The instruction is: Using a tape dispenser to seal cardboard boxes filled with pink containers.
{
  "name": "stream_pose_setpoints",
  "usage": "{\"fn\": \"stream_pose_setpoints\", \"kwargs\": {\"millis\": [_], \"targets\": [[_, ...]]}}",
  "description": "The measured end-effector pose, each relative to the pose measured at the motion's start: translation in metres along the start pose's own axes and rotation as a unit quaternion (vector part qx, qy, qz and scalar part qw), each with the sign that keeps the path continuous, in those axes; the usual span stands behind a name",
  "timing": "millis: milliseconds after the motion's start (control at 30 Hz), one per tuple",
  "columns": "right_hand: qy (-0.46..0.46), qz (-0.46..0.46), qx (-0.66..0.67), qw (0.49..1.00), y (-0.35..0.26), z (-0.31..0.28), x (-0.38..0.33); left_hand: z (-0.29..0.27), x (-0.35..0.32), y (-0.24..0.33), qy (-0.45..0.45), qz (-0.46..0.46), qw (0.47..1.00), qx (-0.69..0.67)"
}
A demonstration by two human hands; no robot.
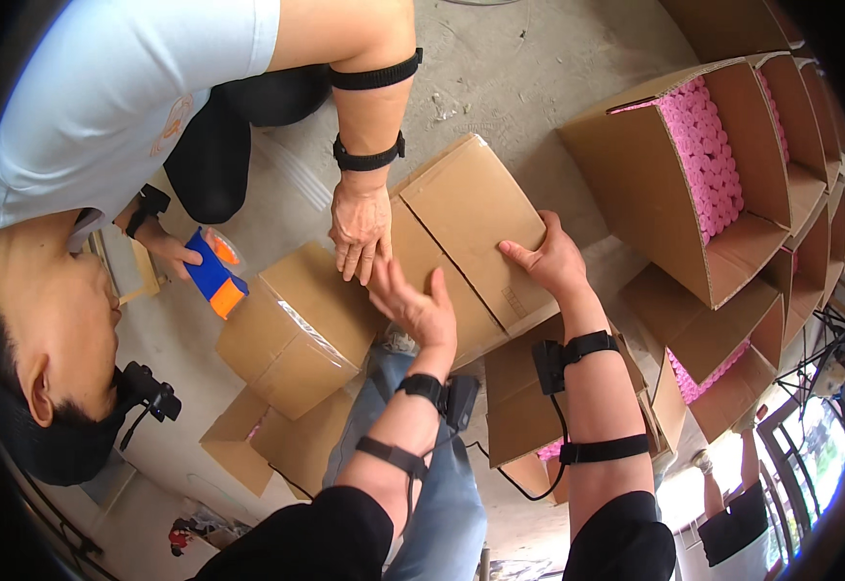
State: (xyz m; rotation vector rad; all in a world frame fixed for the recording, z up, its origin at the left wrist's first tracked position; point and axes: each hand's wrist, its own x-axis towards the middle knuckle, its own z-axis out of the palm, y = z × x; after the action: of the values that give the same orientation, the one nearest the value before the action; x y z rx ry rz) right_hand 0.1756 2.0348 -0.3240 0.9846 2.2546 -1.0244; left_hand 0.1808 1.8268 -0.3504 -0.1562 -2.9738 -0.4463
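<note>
A closed cardboard box (pixel 476 232) lies in front of me, its flaps meeting at a dark center seam. My right hand (pixel 550 257) grips its right edge, thumb on top and fingers over the side. At the box's left edge my left hand (pixel 415 308) is open, fingers stretched toward a co-worker's hand (pixel 360 228). That co-worker's hand reaches down at the same edge. In their other hand is a blue and orange tape dispenser (pixel 217 276). A second cardboard box (pixel 297 324), with a strip of clear tape, stands just left of my left hand.
Open cardboard boxes (pixel 626 165) are stacked at the right, several showing pink foam-like rolls (pixel 703 155). Another open box (pixel 514 407) sits beneath my right forearm. The co-worker (pixel 132 126) crouches close on the left. Another person (pixel 737 518) is at the lower right.
</note>
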Motion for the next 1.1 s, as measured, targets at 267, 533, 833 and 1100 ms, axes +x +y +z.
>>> {"fn": "stream_pose_setpoints", "kwargs": {"millis": [267,533,833,1100], "targets": [[-0.010,-0.011,0.020,1.000,0.006,0.007,0.005,-0.015,-0.001,-0.022,-0.085,-0.438,0.807,-0.386],[-0.035,0.007,0.068,0.997,0.005,0.010,0.010,-0.021,0.019,-0.028,-0.177,-0.460,0.814,-0.306],[0.110,0.124,0.215,0.962,-0.024,0.089,-0.041,-0.019,0.128,-0.073,-0.283,-0.203,0.911,-0.221],[0.113,0.167,0.116,0.972,-0.058,0.080,-0.038,-0.001,0.135,-0.085,-0.315,-0.174,0.919,-0.159]]}}
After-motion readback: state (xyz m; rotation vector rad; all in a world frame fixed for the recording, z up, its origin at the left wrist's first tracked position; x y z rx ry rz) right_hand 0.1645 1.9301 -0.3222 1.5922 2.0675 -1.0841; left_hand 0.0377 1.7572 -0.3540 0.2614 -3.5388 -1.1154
